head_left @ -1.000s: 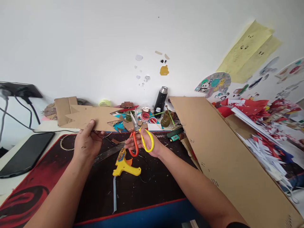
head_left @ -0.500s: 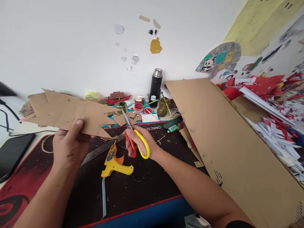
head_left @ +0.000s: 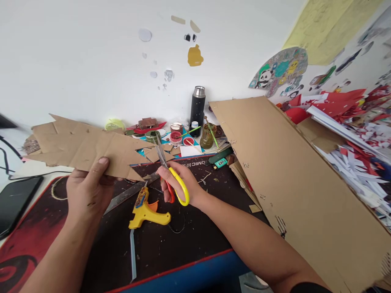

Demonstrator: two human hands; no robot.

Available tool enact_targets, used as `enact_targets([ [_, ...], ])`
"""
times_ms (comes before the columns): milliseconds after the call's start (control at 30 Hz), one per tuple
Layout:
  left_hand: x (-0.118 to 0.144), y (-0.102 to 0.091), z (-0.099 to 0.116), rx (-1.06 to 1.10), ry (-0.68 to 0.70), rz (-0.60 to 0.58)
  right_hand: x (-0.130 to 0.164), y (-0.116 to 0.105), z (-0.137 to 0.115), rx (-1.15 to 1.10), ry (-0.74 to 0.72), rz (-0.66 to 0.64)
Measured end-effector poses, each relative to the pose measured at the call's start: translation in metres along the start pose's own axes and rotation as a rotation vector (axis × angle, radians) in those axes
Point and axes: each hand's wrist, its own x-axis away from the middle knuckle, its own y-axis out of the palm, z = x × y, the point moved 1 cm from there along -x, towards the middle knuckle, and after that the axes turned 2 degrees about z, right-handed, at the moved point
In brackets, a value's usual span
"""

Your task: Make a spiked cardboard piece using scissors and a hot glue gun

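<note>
Left hand: A jagged cardboard piece [head_left: 82, 148] is gripped in the closed left hand [head_left: 88, 191], thumb on top, at 9 o'clock above the table [head_left: 189, 248].
Right hand: Scissors [head_left: 169, 175] are held in the closed right hand [head_left: 180, 185], blades nearly shut, beside the cardboard's notched edge.
Nearby: A yellow glue gun [head_left: 146, 209] is seen at 6 o'clock below both; a large cardboard sheet [head_left: 293, 183] is leaned at 3 o'clock.
</note>
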Motion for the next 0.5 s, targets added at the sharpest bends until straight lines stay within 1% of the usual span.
enact_targets([
  [133,0.0012,-0.0005,0.0002,-0.034,-0.001,0.011,0.0003,0.0003,0.0000,0.003,-0.006,0.004],
  [267,0.0003,-0.0024,-0.0008,-0.014,0.016,0.004,0.0005,0.0009,0.0000,0.009,-0.010,0.007],
  [433,0.0000,-0.0037,-0.0014,-0.045,-0.004,0.040,0.0002,0.0017,-0.0006,0.023,-0.016,0.013],
  [500,0.0003,-0.0032,-0.0007,-0.050,-0.001,0.036,0.0003,0.0018,-0.0013,0.027,-0.020,0.013],
])
